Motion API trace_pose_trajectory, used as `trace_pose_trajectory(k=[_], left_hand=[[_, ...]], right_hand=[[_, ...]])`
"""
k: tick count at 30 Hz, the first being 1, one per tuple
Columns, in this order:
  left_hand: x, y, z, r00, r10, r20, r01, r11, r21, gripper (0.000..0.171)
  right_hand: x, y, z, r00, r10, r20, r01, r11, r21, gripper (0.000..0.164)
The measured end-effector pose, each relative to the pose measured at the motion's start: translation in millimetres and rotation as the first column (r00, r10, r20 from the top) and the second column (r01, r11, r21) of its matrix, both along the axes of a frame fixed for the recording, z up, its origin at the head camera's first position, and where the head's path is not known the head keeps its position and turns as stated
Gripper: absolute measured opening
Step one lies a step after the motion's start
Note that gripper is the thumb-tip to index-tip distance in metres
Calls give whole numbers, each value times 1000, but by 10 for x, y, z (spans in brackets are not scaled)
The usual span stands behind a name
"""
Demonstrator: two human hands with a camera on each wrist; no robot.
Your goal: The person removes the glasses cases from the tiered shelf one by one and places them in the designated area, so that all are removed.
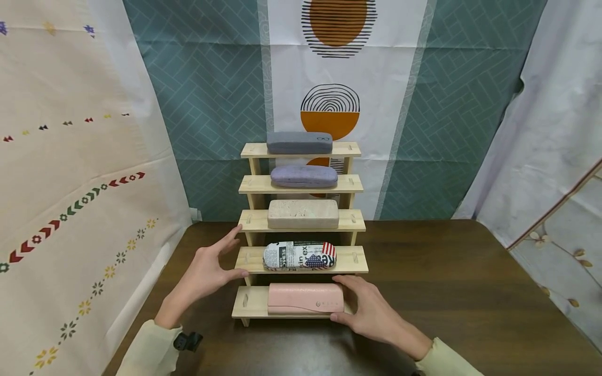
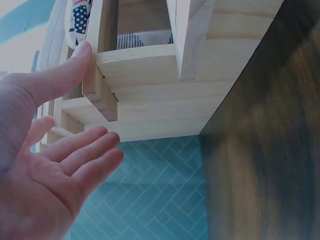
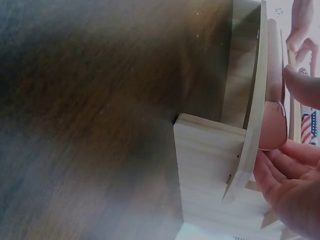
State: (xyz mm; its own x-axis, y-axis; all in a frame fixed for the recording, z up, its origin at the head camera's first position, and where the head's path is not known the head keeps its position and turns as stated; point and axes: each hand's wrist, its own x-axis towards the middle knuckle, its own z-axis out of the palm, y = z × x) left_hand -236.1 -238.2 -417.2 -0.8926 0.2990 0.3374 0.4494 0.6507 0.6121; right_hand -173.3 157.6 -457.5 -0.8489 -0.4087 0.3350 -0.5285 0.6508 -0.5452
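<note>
A stepped wooden display rack [image 1: 251, 308] stands on the table with a glasses case on each tier. On its lowest tier lies a pink glasses case [image 1: 303, 298]; my right hand [image 1: 369, 309] grips its right end, thumb at the front and fingers at the back. In the right wrist view the fingers curl round the end of the pink case [image 3: 274, 127]. My left hand [image 1: 205, 270] is at the rack's left side, fingers spread. Its thumb [image 2: 75, 67] touches the end of the tier holding the newsprint-and-flag patterned case [image 1: 299, 256]; the index fingertip is by the tier above.
Higher up sit a cream case [image 1: 303, 214], a lavender case [image 1: 304, 176] and a grey-blue case [image 1: 299, 143] on top. The brown wooden table [image 1: 437, 292] extends to both sides. A patterned teal and white cloth [image 1: 211, 104] hangs close behind the rack.
</note>
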Motion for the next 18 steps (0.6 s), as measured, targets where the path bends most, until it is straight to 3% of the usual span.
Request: trace_pose_trajectory(k=[7,18], left_hand=[[-10,-27,-25,999,-44,27,42,996,76,109],[-30,-42,-25,998,-51,31,47,993,106,109]], right_hand=[[-3,-18,-12,1000,-15,19,16,999,-29,66],[28,8,-3,996,-48,71,53,996,-69,58]])
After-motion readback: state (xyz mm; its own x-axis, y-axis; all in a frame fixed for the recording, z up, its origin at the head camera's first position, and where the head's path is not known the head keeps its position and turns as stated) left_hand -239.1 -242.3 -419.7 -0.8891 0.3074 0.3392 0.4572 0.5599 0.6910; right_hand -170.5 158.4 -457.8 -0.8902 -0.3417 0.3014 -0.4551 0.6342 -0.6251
